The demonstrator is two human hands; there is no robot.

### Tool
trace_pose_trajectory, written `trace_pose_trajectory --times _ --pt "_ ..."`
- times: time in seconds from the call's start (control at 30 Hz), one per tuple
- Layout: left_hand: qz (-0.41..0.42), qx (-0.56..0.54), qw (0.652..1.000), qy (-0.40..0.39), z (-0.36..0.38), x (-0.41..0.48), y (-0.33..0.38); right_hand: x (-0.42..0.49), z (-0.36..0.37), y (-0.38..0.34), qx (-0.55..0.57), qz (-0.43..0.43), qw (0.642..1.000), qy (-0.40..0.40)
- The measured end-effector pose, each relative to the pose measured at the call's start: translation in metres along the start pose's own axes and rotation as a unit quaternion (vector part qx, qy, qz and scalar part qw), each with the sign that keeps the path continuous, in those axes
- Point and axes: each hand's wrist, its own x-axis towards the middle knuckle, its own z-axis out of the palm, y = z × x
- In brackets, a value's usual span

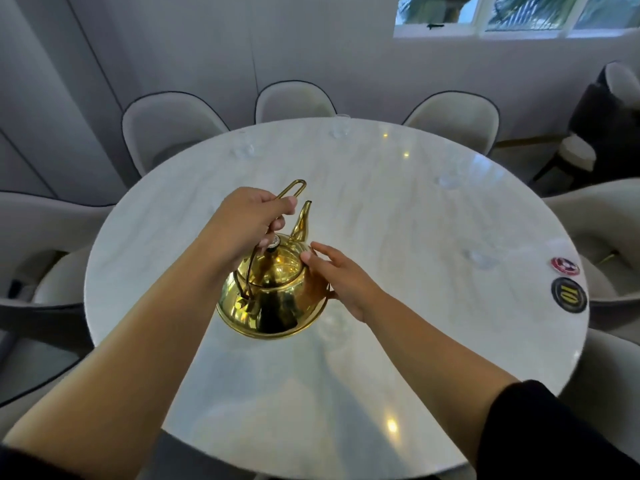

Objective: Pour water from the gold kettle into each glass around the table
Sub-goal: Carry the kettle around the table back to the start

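Left grip (242, 230) around gold kettle (273, 292) handle — right hand (332, 275) spread against it, above marble table (398, 237).

Your shiny gold metal kettle (273, 296), lid on, over the table.
Its spout points away; faint clear glasses (341, 126) ring the rim.

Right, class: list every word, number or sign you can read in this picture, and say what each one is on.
Black round disc near the table's right edge: gold marks that look like "01" or "10", too blurred to be sure.
Red round disc just beyond it: a pale pattern, not readable.
Gold kettle: no writing visible.
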Motion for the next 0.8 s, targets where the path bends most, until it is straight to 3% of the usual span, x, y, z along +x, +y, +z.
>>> trace_pose_trajectory --times 0.2,0.4,0.8 --pt "0.004 0.005 1.000 0.021 0.021 0.074 0.025 0.065 -0.048 -0.026 0.009 -0.016 1.000 -0.018" --pt "-0.024 -0.020 0.999 0.043 0.049 0.157 0.015 0.134 -0.083 -0.026 0.025 -0.028 0.999 0.027" --pt "-0.053 -0.014 0.998 -0.006 0.088 0.332 -0.019 0.281 -0.136 -0.013 0.063 0.000 0.995 0.083"
